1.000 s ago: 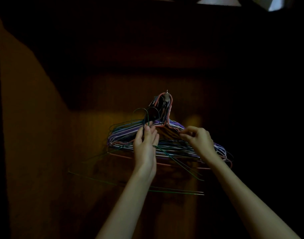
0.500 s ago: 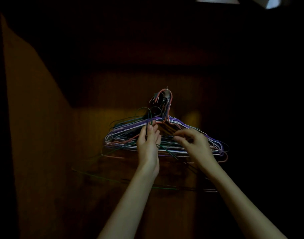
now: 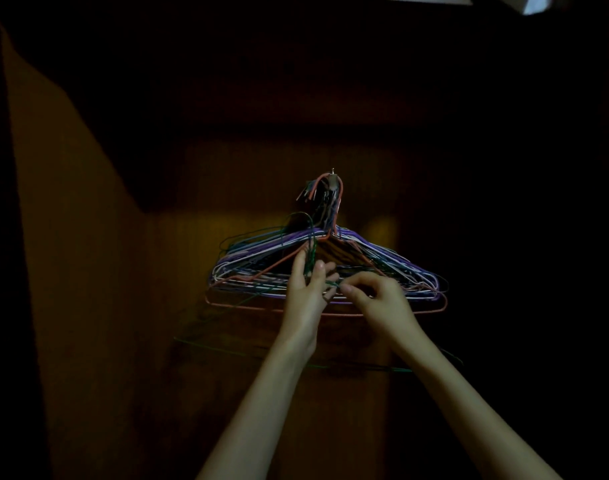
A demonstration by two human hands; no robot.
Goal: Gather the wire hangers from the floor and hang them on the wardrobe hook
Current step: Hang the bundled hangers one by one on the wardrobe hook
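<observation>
Most hangers [image 3: 382,265] already hang bunched on the hook [image 3: 332,174] at the wardrobe's far wall, while the left hand [image 3: 306,292] grasps a green hanger's [image 3: 310,244] neck and the right hand [image 3: 379,299] pinches its wire, seemingly to untangle it so its top can reach the hook.

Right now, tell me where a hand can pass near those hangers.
Free: bare wardrobe panel above the hook, and left of the hung bundle. Crowded: centre, where left hand and right hand work the green hanger.
</observation>
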